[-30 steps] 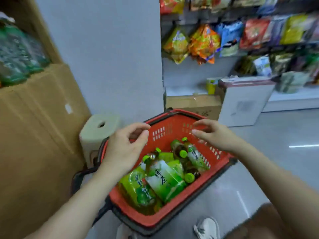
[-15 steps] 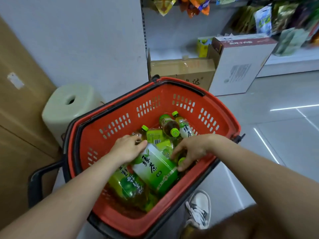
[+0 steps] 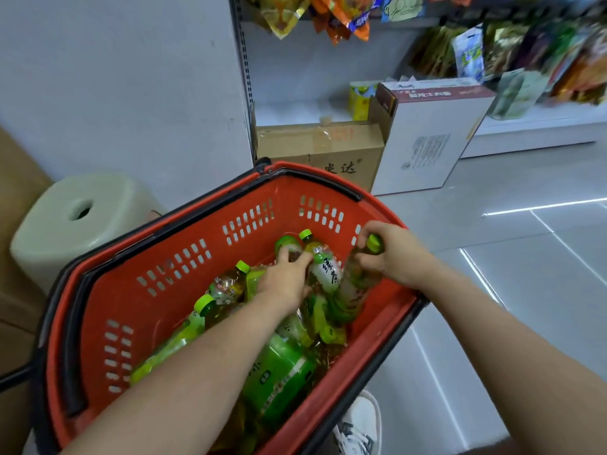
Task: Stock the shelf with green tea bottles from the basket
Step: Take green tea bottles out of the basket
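Observation:
A red plastic basket (image 3: pixel 203 238) with black handles stands on the floor in front of me and holds several green tea bottles with lime caps. My right hand (image 3: pixel 392 254) is closed around the neck of one bottle (image 3: pixel 356 287) at the basket's right wall, its cap showing between my fingers. My left hand (image 3: pixel 285 279) reaches into the middle of the pile, fingers laid over a bottle (image 3: pixel 289 246) next to an upright one with a white label (image 3: pixel 325 270). More bottles (image 3: pixel 279 376) lie under my left forearm.
A pale plastic stool (image 3: pixel 75 221) stands left of the basket against a grey wall. Behind it sit a brown carton (image 3: pixel 318 149) and a white carton (image 3: pixel 423 139). Snack bags (image 3: pixel 328 14) hang on shelving above. My shoe (image 3: pixel 358 425) is by the basket's near corner.
Both hands have moved deeper and toward the far right of the basket. My right hand has closed on a bottle's neck and raised it; my left hand shifted from the big bottle to a farther one.

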Action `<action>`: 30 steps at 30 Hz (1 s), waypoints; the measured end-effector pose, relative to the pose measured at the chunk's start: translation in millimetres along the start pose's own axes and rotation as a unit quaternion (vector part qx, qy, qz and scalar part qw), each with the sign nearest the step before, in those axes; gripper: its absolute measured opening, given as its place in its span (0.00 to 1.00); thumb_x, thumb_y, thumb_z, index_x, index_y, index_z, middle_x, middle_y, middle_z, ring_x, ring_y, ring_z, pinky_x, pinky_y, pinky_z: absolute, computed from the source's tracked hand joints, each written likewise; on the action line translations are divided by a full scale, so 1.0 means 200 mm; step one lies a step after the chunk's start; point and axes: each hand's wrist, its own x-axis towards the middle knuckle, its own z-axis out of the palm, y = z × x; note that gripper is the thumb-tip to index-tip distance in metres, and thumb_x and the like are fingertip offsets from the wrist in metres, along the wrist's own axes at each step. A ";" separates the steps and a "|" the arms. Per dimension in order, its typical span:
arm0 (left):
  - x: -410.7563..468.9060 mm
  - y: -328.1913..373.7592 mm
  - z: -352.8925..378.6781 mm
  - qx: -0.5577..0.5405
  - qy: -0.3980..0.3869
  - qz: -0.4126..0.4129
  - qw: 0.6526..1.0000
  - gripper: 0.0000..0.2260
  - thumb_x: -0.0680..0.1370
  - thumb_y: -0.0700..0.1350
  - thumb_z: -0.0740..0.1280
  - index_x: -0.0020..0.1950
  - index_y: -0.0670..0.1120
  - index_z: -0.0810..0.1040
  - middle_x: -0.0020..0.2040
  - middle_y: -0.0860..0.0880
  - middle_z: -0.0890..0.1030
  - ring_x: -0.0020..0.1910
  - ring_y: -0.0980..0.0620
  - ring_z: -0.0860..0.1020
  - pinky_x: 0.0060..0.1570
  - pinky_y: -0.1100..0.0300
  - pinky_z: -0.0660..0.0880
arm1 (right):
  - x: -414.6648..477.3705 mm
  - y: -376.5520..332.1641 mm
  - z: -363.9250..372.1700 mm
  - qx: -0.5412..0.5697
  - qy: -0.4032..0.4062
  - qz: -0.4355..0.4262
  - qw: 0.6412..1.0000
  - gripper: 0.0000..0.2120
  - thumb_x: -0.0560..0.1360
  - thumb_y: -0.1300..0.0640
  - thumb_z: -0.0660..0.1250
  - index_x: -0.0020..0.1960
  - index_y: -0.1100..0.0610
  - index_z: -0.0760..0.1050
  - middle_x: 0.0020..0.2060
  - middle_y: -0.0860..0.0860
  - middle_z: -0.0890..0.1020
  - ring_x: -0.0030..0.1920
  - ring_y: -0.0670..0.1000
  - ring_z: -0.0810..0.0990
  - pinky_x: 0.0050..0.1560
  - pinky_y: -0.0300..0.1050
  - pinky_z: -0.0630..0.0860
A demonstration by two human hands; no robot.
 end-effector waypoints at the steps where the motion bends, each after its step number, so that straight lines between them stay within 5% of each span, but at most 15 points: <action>1: 0.03 -0.01 0.00 -0.019 -0.008 -0.016 1.000 0.30 0.76 0.52 0.68 0.73 0.59 0.56 0.77 0.42 0.54 0.61 0.35 0.74 0.53 0.46 0.76 | 0.01 0.03 -0.01 0.024 0.035 0.027 0.999 0.13 0.67 0.55 0.75 0.46 0.52 0.72 0.42 0.49 0.78 0.44 0.52 0.77 0.44 0.44 0.74; 5: 0.11 -0.06 -0.02 -0.104 -0.018 -0.027 0.994 0.33 0.73 0.55 0.70 0.74 0.61 0.56 0.71 0.41 0.66 0.63 0.39 0.74 0.58 0.46 0.75 | 0.04 0.02 0.08 -0.052 -0.035 0.050 0.997 0.25 0.64 0.53 0.79 0.52 0.50 0.66 0.46 0.49 0.77 0.45 0.52 0.75 0.43 0.43 0.70; 8: 0.09 -0.07 -0.07 -0.182 0.051 -0.019 0.982 0.26 0.75 0.47 0.68 0.70 0.60 0.64 0.58 0.47 0.76 0.46 0.46 0.80 0.42 0.55 0.79 | 0.03 0.03 0.14 -0.130 -0.053 0.047 0.989 0.18 0.70 0.60 0.73 0.52 0.51 0.66 0.47 0.52 0.79 0.40 0.52 0.74 0.34 0.40 0.67; 11: 0.05 -0.10 -0.21 -0.277 0.084 -0.039 0.957 0.21 0.75 0.47 0.66 0.66 0.59 0.70 0.57 0.51 0.76 0.38 0.50 0.81 0.35 0.57 0.79 | 0.03 0.03 0.14 -0.116 -0.031 0.068 0.991 0.17 0.73 0.56 0.71 0.59 0.52 0.71 0.51 0.53 0.80 0.48 0.56 0.78 0.42 0.42 0.70; 14: -0.07 -0.12 -0.37 -0.403 0.119 -0.062 0.905 0.16 0.72 0.47 0.66 0.59 0.59 0.77 0.57 0.54 0.75 0.34 0.50 0.84 0.36 0.54 0.82 | 0.03 -0.04 0.18 -0.093 0.004 0.051 0.994 0.18 0.74 0.51 0.69 0.63 0.51 0.74 0.57 0.53 0.81 0.56 0.56 0.79 0.51 0.46 0.74; 17: -0.26 -0.14 -0.52 -0.484 0.179 -0.065 0.854 0.10 0.72 0.47 0.66 0.51 0.59 0.80 0.49 0.52 0.81 0.28 0.49 0.82 0.29 0.59 0.77 | 0.01 -0.15 0.23 -0.094 0.039 0.007 0.995 0.13 0.76 0.52 0.66 0.60 0.52 0.76 0.50 0.54 0.83 0.52 0.58 0.81 0.52 0.48 0.75; 21: -0.50 -0.21 -0.70 -0.460 0.283 -0.059 0.840 0.03 0.73 0.51 0.65 0.44 0.57 0.79 0.36 0.51 0.83 0.23 0.47 0.80 0.27 0.60 0.72 | 0.01 -0.30 0.12 0.015 0.196 -0.033 0.980 0.09 0.77 0.61 0.60 0.52 0.53 0.78 0.44 0.51 0.83 0.45 0.54 0.80 0.46 0.47 0.75; 23: -0.62 -0.25 -0.75 -0.467 0.324 -0.075 0.820 0.04 0.72 0.52 0.65 0.40 0.55 0.78 0.32 0.49 0.81 0.21 0.48 0.78 0.25 0.60 0.71 | 0.01 -0.34 0.10 -0.006 0.116 -0.043 0.992 0.12 0.78 0.56 0.61 0.59 0.54 0.77 0.53 0.53 0.82 0.54 0.56 0.80 0.54 0.48 0.74; 25: -0.74 -0.28 -0.78 -0.474 0.347 -0.083 0.805 0.05 0.71 0.52 0.65 0.37 0.55 0.79 0.31 0.48 0.81 0.20 0.48 0.77 0.24 0.61 0.71 | -0.03 -0.34 0.17 -0.041 -0.082 -0.014 0.996 0.26 0.77 0.46 0.65 0.71 0.55 0.67 0.67 0.56 0.74 0.66 0.57 0.73 0.66 0.49 0.69; 27: -0.83 -0.30 -0.77 -0.465 0.360 -0.084 0.805 0.04 0.69 0.55 0.65 0.37 0.60 0.80 0.30 0.49 0.81 0.21 0.47 0.78 0.26 0.59 0.72 | -0.07 -0.32 0.28 -0.051 -0.256 0.027 0.965 0.40 0.71 0.36 0.66 0.77 0.50 0.56 0.75 0.54 0.63 0.73 0.58 0.64 0.73 0.55 0.61; 30: -0.92 -0.35 -0.72 -0.434 0.367 -0.095 0.817 0.04 0.67 0.58 0.65 0.38 0.63 0.79 0.30 0.52 0.81 0.23 0.46 0.79 0.31 0.54 0.75 | -0.12 -0.30 0.38 -0.146 -0.354 0.051 0.923 0.45 0.67 0.30 0.65 0.77 0.42 0.50 0.78 0.53 0.53 0.76 0.60 0.56 0.74 0.61 0.55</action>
